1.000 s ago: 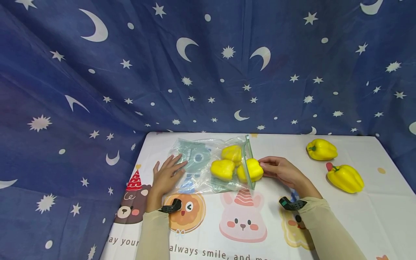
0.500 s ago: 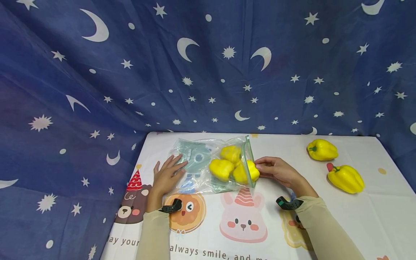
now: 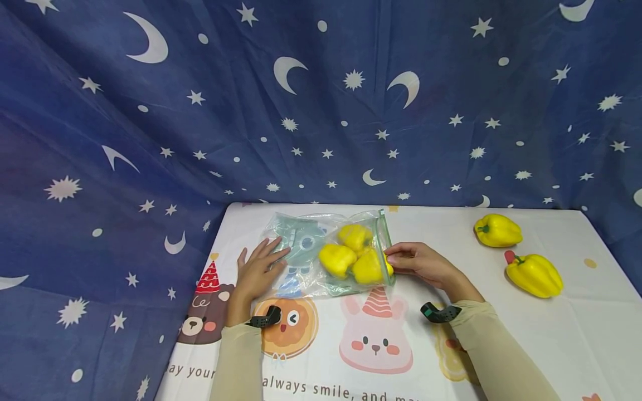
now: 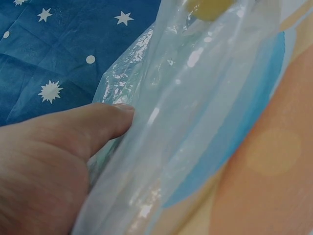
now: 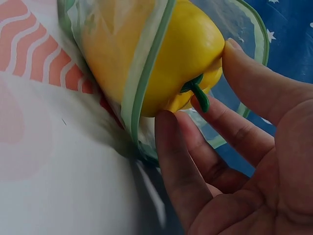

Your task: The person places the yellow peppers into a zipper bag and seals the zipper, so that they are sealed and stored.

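A clear zip bag [image 3: 328,225] with a green-edged mouth lies on its side, mouth facing right. Two yellow bell peppers [image 3: 337,259] are inside it. A third yellow bell pepper [image 5: 188,41] sits mostly within the mouth, its green stem pointing out. My right hand [image 3: 426,264] holds this pepper by its stem end, thumb on one side and fingertips on the other, right at the bag's green rim [image 5: 146,68]. With fingers spread, my left hand [image 3: 258,273] rests on the closed end of the bag; the left wrist view shows its thumb [image 4: 115,120] against the plastic.
Two more yellow bell peppers, one farther back [image 3: 498,230] and one nearer [image 3: 534,275], lie on the right of the table. A white cloth [image 3: 582,345] with cartoon prints covers the table. Behind and left hangs a dark blue curtain [image 3: 321,111] with stars and moons.
My right hand has moved left, taking the third pepper deeper through the bag's mouth. The two peppers inside have shifted slightly left. My left hand has stayed in place.
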`<state>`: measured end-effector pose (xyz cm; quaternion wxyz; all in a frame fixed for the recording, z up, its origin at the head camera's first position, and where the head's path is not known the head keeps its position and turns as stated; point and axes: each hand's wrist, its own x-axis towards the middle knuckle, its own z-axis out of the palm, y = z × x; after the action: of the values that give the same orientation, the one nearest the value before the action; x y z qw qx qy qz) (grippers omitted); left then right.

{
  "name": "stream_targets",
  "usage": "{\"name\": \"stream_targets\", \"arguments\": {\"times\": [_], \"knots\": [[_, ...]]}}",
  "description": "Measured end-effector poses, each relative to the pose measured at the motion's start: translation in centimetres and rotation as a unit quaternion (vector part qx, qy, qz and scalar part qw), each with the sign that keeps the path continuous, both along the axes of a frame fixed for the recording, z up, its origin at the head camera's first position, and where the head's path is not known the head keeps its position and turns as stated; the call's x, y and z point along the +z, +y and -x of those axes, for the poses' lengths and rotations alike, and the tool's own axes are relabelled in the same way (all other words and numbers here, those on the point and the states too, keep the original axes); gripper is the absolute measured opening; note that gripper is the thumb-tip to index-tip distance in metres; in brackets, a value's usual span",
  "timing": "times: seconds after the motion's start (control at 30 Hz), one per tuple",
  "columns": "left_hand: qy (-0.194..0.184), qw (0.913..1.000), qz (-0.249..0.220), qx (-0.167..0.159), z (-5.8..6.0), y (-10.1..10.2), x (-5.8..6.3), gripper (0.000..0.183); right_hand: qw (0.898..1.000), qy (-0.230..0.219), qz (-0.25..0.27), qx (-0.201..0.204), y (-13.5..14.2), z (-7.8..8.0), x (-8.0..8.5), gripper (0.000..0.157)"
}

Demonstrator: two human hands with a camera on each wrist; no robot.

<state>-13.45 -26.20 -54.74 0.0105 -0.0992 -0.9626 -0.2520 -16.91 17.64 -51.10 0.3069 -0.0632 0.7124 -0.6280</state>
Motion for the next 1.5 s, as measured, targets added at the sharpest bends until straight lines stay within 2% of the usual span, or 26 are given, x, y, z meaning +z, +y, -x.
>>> {"name": "stream_targets", "arguments": {"times": [0.5, 0.9, 1.17, 1.33, 1.5], "knots": [[-0.002, 1.0000, 0.003, 0.001, 0.0, 0.0, 0.1, 0.040, 1.000, 0.010, 0.003, 0.020, -1.3, 0.0, 0.2, 0.048], [-0.003, 1.0000, 0.005, 0.002, 0.1, 0.0, 0.0, 0.040, 1.000, 0.007, -0.002, 0.021, -2.1, 0.2, 0.2, 0.047], [-0.009, 1.0000, 0.003, 0.003, 0.1, 0.2, 0.1, 0.040, 1.000, 0.004, 0.004, 0.022, -2.5, 0.3, -0.1, 0.039], [-0.017, 0.9998, 0.005, 0.004, 0.0, 0.1, 0.3, 0.040, 1.000, 0.004, 0.017, 0.024, -2.6, 0.1, -0.4, 0.040], [-0.018, 0.9998, 0.009, 0.003, 0.0, 0.0, 0.2, 0.041, 1.000, 0.009, -0.003, 0.024, -2.7, -0.1, -0.7, 0.044]]}}
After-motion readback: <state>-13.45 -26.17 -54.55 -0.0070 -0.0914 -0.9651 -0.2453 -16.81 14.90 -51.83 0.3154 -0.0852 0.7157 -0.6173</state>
